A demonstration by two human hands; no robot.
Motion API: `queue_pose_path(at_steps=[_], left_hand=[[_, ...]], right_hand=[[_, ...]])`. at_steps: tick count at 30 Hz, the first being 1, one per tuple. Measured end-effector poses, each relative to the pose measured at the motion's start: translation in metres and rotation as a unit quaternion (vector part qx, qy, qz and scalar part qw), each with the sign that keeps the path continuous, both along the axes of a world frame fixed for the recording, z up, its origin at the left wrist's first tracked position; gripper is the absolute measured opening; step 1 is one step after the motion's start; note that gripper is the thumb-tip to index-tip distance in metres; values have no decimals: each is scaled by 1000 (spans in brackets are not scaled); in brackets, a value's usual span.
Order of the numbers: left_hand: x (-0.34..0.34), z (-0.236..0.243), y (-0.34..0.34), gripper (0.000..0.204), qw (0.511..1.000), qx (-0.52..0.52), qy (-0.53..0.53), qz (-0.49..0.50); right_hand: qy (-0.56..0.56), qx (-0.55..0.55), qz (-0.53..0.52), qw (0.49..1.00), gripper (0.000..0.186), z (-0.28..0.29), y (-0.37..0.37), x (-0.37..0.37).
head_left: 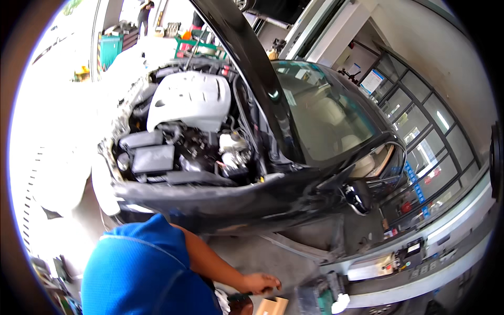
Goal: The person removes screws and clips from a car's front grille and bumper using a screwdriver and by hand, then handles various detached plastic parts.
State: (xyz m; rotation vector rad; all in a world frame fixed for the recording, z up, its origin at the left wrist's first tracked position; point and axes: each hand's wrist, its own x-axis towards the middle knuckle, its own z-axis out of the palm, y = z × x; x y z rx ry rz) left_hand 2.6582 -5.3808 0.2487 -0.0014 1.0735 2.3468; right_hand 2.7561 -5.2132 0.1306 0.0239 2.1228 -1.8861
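Observation:
Neither my left hand nor my right hand can be identified in the head view. At the lower left, a person in a blue short-sleeved top fills much of the foreground, with a bare arm extended down to the right. That person's hand has curled fingers near a dark object too unclear to name, above a cardboard box. Beyond them stands a black car with its raised hood and exposed engine bay, topped by a silver engine cover.
A grey lift rail curves along the lower right, bearing tools, beside a dark case. A glazed partition stands right of the car. In the back are a teal cabinet and a standing person.

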Motion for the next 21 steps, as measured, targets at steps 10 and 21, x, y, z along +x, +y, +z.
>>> queue_pose_path(at_steps=[10,21], left_hand=[[-337,-10,5,20,984,-86,53,146],[-552,-6,74,30,858,-437,269,-18]], right_hand=[[-190,-131,-151,961,30,-110,253,-301],[-302,-72,-180,934,21,-107,290,-607]])
